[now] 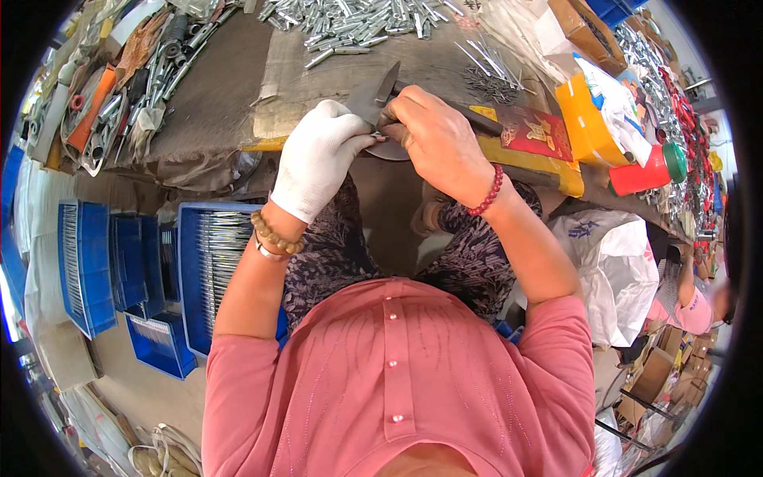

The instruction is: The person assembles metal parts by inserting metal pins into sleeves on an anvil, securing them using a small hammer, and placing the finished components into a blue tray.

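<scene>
My left hand [318, 159], in a white knit glove, is closed in a pinch on a small metal piece [377, 137] at the bench edge. Its shape is mostly hidden by the fingers. Close beside it my bare right hand [437, 135], with darkened fingertips, is closed round a hammer [486, 122]. The dark wedge-shaped head stands up beyond the knuckles and the handle comes out to the right. Thumb and forefinger of that hand meet near the small piece. Beneath both hands lies a grey metal plate [362, 102].
Loose silver metal tubes [362, 24] are heaped at the back, with dark pins [491, 83] to the right. A red packet [536, 133], yellow box [588, 119] and red jar [642, 173] line the right side. Tools [99, 107] lie left; blue bins [187, 262] of rods stand below.
</scene>
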`<state>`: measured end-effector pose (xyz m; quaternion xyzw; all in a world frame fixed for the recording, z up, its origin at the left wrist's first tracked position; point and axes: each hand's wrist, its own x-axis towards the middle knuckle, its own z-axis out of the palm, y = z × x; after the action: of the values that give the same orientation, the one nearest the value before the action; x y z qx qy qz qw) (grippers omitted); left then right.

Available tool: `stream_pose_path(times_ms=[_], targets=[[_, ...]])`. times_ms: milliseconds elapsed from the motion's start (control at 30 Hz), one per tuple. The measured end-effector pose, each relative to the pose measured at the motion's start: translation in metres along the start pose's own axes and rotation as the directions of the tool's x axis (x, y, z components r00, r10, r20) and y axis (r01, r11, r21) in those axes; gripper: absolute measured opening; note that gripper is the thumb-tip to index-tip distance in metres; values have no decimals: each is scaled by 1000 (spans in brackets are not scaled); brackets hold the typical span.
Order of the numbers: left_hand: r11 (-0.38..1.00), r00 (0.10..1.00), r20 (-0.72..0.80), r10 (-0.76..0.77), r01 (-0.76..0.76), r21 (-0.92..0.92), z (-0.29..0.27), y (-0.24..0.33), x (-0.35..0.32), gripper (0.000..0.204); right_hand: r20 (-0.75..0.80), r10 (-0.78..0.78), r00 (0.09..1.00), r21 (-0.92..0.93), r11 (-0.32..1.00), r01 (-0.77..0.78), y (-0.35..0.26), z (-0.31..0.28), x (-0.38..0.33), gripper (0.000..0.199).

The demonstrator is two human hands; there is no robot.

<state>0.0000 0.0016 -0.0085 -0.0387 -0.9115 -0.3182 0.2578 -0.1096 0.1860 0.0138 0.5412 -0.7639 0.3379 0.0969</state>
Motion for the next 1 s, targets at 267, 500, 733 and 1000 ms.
stream_pose_path(times_ms=[267, 500, 733, 1000], targets=[[1000, 1000, -6, -7, 7, -4, 0, 1, 0, 11, 21, -109, 994, -218, 970, 111, -9, -3, 5, 16], [1000, 1000, 4, -28, 28, -2, -1, -1, 0, 12, 51, -169, 984, -378, 909, 176, -15, 1, 6, 13], [1000, 1000, -7, -17, 18, 21, 3, 1, 0, 14, 81, -130, 988, -547, 823, 153, -28, 3, 4, 12], [1000, 1000, 5, -20, 20, 6, 0, -2, -2, 13, 48, -105, 993, -515, 849, 115, -23, 9, 0, 11]])
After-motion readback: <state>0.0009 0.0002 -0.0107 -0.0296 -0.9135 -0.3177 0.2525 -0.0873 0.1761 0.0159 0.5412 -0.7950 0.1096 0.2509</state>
